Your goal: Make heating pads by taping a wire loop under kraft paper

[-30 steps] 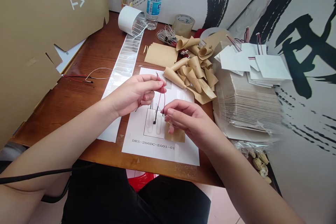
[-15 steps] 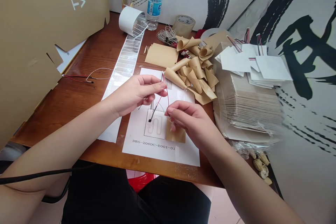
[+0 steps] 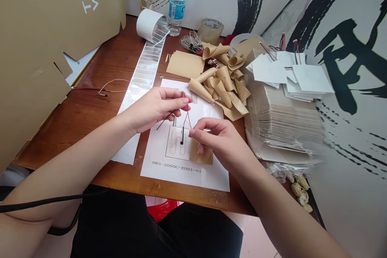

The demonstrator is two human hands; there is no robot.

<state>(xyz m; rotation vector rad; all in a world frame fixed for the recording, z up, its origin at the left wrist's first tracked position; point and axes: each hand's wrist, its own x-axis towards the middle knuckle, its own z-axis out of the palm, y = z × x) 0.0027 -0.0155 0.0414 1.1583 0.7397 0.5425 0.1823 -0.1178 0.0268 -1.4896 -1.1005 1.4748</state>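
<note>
Two hands curled: left hand [image 3: 155, 109] pinching thin red-black wires [image 3: 188, 115], right hand [image 3: 219, 141] gripping something unclear.

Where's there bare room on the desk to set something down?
Bare desk wood shows left of the clear label strip, below the loose wires. Crowded: above and right of the right hand, with curled kraft paper and stacked sheets.

Gap between left hand [image 3: 154, 109] and right hand [image 3: 219, 145] over printed sheet [image 3: 208, 179]; curled kraft strips [image 3: 222, 78] block beyond.

The white paper sheet [image 3: 184, 181] reads DRS-206DC-E001-01; the cardboard panel [image 3: 45, 28] reads TEM WEE.
</note>
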